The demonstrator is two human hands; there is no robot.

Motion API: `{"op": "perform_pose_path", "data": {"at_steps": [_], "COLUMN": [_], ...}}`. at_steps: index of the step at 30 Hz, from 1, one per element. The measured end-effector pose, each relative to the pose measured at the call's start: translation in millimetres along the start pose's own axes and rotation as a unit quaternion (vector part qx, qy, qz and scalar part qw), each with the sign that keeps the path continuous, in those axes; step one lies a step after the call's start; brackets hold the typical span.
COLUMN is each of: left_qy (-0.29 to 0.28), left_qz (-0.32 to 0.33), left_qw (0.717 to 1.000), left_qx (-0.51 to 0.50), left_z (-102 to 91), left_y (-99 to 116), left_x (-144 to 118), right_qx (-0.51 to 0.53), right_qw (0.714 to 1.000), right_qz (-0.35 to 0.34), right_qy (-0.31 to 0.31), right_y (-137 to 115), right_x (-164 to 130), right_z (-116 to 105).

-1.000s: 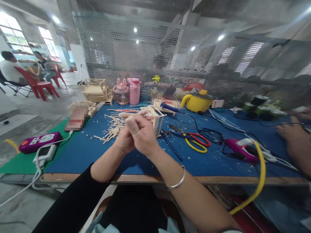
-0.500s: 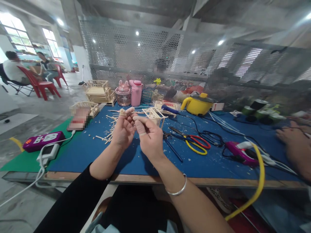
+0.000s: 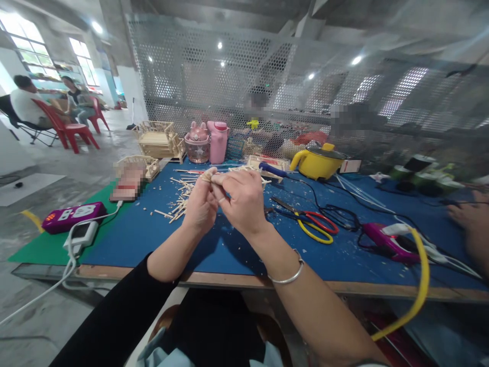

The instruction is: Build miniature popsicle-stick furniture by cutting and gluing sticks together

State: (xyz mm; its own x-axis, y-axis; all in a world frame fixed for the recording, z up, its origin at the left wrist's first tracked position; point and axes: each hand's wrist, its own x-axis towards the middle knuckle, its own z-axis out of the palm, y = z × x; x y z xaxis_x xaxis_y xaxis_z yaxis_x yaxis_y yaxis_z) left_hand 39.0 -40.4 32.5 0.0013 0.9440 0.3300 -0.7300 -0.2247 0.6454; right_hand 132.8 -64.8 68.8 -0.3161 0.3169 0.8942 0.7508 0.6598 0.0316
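A person's left hand [image 3: 200, 211] and right hand [image 3: 244, 199] meet above a blue-covered table [image 3: 133, 239], fingers bent and pressed against one another; whether they pinch anything, I cannot tell. Loose wooden sticks [image 3: 181, 208] lie scattered just beside the left hand's fingers, scissors [image 3: 297, 213] beyond the right hand.

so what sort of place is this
Probably a craft workshop: loose wooden sticks and scissors lie on a blue-topped workbench, and a small wooden frame stands toward the back left.
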Motion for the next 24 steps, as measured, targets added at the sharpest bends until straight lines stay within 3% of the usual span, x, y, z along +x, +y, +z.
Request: {"op": "perform_pose_path", "data": {"at_steps": [4,8,11,13,16,21,24], "left_qy": [0.004,0.025,0.043,0.023,-0.017,-0.027,-0.024], "left_qz": [0.009,0.051,0.116,0.139,0.186,0.318,0.351], "left_qw": [1.000,0.997,0.989,0.985,0.975,0.931,0.915], "left_qx": [0.007,0.061,0.083,0.096,0.119,0.180,0.196], "left_z": [0.8,-0.4,-1.6,-1.8,-0.4,5.9,8.6], "left_y": [0.3,4.6,8.6,10.3,10.4,8.4,8.2], "left_x": [-0.2,-0.7,-1.6,-3.1,-7.2,-16.3,-19.6], "right_qx": [0.030,0.086,0.158,0.221,0.319,0.536,0.582], "right_qw": [0.999,0.996,0.983,0.961,0.915,0.765,0.716], "right_qz": [-0.019,0.010,0.088,0.158,0.245,0.354,0.383], "right_qy": [-0.026,0.007,0.042,0.049,0.034,0.045,0.041], "right_y": [3.2,-3.2,-6.9,-7.7,-9.7,-19.0,-22.7], "right_x": [2.5,-3.5,-8.5,-10.7,-14.0,-22.2,-26.8], "right_z": [2.9,9.4,8.7,5.4,-0.6,-3.4,-0.1]}}
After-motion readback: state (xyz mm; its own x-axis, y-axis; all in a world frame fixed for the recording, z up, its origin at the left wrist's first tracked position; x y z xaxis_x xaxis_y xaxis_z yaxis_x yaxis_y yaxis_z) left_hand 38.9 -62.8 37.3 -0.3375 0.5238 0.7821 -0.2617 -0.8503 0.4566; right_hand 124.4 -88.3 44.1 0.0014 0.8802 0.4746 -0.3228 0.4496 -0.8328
